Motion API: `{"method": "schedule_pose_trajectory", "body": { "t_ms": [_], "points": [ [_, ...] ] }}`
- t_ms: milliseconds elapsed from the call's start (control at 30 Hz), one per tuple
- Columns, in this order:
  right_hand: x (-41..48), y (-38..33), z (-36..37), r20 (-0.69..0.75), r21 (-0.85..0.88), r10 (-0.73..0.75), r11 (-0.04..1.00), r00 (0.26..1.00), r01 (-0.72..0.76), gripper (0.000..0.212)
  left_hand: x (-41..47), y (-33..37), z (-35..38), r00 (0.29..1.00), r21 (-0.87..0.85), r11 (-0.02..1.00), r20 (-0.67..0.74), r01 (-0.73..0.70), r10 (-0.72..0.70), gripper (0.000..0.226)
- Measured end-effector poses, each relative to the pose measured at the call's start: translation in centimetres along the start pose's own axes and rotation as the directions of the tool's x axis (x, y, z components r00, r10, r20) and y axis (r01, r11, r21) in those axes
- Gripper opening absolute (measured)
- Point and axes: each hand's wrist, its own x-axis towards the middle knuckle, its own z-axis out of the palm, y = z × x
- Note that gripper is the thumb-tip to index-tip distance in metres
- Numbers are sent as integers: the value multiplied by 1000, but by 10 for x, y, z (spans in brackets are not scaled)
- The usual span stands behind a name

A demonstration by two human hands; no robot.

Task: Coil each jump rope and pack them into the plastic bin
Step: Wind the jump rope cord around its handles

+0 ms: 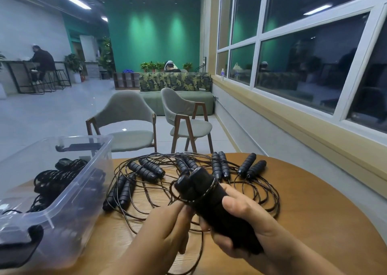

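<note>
My right hand [249, 222] grips a pair of black jump rope handles [207, 193] held together, pointing up and to the left. A thin dark cord [206, 191] loops around them near their tips. My left hand [167, 228] pinches that cord just below the handles. A clear plastic bin [69, 193] stands at the left of the round wooden table [303, 201], with coiled black ropes [54, 180] inside. Several more black-handled ropes [146, 170] lie tangled across the table behind my hands.
Two grey chairs [129, 115] stand just beyond the table's far edge. A wall with windows [293, 65] runs along the right. The bin's black latch [18, 247] sits at its near corner. Other people sit far back in the room.
</note>
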Motion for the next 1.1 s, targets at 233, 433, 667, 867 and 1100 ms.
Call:
{"method": "schedule_pose_trajectory", "body": {
  "t_ms": [233,433,667,867,1100],
  "points": [
    [-2,-12,4,-311,-137,-87,990,946,46,58,-2,3,3,999,-60,997,-26,-44,42,18],
    [-1,-19,1,-517,-440,-214,897,829,-43,60,-2,9,-1,999,-222,975,-18,27,-32,17],
    [-3,-17,-10,-444,-774,-173,569,879,-278,44,-1,15,-13,998,35,999,-58,-25,27,27],
    [1,-12,-2,-349,-849,185,352,919,-394,49,-2,8,-23,985,228,960,89,-164,147,31],
    [0,-19,11,-39,-839,438,475,898,-268,38,1,9,-33,955,32,967,173,-251,242,32]
  ]
}}
